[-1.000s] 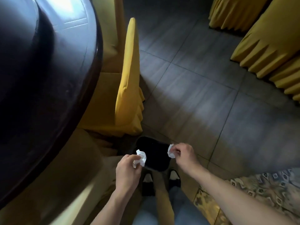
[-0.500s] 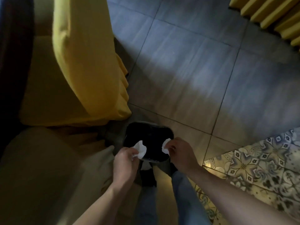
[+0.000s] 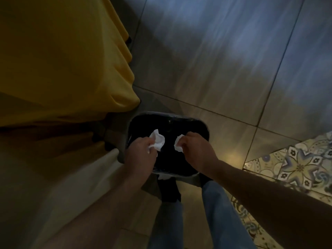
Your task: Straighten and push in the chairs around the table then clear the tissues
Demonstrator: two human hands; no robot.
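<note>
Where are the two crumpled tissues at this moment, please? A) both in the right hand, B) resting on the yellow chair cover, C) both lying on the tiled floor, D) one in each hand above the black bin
D: the left hand pinches one tissue and the right hand pinches the other tissue, both over the open black bin; neither has been dropped yet.

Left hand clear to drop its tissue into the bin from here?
Probably yes. The left hand holds its tissue over the black bin's open mouth, nothing between them; the yellow chair cover hangs off to the side.
</note>
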